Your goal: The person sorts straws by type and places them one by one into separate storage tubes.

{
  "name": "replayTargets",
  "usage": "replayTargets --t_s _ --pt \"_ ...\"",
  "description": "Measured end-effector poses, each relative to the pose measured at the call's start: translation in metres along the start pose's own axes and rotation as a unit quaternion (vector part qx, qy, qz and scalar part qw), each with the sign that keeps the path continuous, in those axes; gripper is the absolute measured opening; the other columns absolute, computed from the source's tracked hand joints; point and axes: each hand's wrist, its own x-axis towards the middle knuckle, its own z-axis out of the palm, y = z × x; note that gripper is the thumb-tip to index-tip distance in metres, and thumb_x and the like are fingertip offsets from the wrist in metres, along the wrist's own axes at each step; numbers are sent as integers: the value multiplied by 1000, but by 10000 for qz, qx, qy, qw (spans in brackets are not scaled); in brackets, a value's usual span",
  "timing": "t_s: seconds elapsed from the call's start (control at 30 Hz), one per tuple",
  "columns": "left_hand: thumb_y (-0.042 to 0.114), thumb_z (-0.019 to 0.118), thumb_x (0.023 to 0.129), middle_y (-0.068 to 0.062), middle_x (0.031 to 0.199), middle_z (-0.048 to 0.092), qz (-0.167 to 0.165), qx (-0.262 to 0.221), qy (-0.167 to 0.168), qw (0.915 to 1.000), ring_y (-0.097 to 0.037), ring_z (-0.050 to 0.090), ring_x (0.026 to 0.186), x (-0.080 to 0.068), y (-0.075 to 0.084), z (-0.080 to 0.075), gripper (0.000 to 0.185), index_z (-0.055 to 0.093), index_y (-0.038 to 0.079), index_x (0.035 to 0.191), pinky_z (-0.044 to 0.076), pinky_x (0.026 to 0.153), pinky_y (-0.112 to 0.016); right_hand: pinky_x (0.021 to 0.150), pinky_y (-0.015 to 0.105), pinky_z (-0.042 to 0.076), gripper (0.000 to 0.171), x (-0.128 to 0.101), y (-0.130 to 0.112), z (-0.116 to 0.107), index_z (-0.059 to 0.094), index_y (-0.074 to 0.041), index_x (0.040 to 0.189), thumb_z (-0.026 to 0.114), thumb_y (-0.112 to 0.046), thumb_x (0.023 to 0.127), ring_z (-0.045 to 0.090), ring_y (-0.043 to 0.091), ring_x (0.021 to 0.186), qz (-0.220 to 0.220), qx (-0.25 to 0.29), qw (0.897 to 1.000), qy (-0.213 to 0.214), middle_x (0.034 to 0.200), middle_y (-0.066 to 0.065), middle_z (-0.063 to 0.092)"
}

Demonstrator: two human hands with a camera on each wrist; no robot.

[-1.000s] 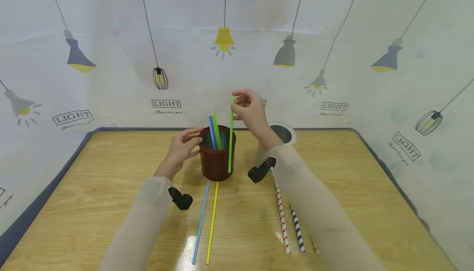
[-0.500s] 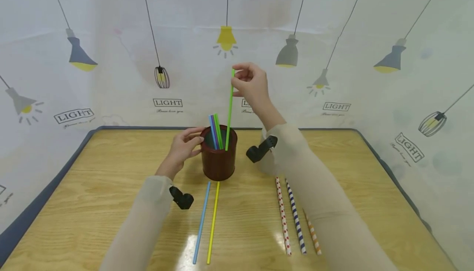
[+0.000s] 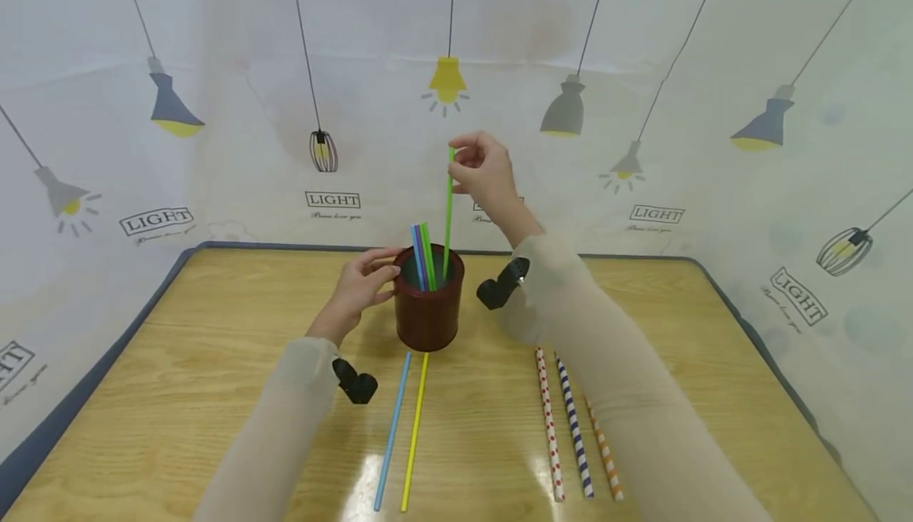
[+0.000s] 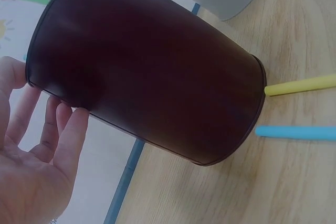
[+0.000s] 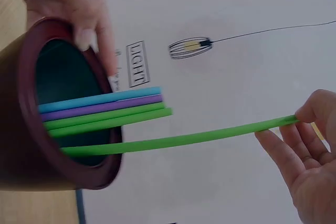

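A dark red-brown cylindrical pot (image 3: 428, 320) stands upright on the table, with a blue, a purple and two green straws (image 5: 105, 114) leaning together inside. My left hand (image 3: 362, 288) touches the pot's left side at the rim with fingertips and thumb, not wrapped round it; the left wrist view shows this hand (image 4: 42, 150) beside the pot wall (image 4: 142, 66). My right hand (image 3: 488, 173) pinches another green straw (image 3: 448, 205) near its top, thumb against fingers. This straw's lower end is inside the pot's mouth; how deep it reaches is hidden.
A blue straw (image 3: 392, 435) and a yellow straw (image 3: 414, 435) lie in front of the pot. On the right lie red-dotted (image 3: 549, 427), blue-striped (image 3: 574, 427) and orange-striped (image 3: 605, 451) paper straws. A white container (image 3: 517, 320) stands partly behind my right forearm.
My right hand rose with the green straw, bringing it from in front of the pot to above its mouth, then lowered slightly so the straw's end is inside. My left hand stayed at the rim.
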Motion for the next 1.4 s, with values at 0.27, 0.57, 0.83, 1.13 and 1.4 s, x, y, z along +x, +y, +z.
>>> replayTargets --t_s 0.27,0.57,0.83,1.13,1.4 --pt "11 54 90 -15 123 51 41 43 61 10000 -23 51 108 2 2 -2 39 52 10 129 48 84 -42 62 32 54 24 -11 32 8 57 1 109 57 3 85 54 15 73 338 -178 9966 -735 84 6 51" --pt "9 54 90 -16 123 51 16 3 47 10000 -24 51 108 3 4 0 39 52 9 129 48 84 -41 68 29 53 25 -25 60 11 59 3 108 59 3 82 56 19 77 310 -557 9938 -910 86 9 55" --pt "9 53 90 -16 123 50 -45 -31 42 10000 -25 49 110 2 3 2 39 52 9 129 47 85 -42 66 27 50 24 -33 73 16 61 4 104 61 4 80 59 23 77 320 -860 9908 -999 84 11 60" --pt "10 53 90 -16 123 50 -5 -39 9 10000 -25 49 110 1 3 2 39 51 9 129 47 85 -43 71 30 51 27 -33 73 17 62 2 107 62 2 81 60 26 81 344 -984 9879 -1147 88 16 63" --pt "10 53 90 -16 125 50 -30 -19 26 10000 -25 50 110 2 1 1 40 51 9 130 47 85 -42 72 29 49 26 -35 65 5 62 0 111 60 -1 85 59 26 85 296 -1109 9871 -1115 95 17 63"
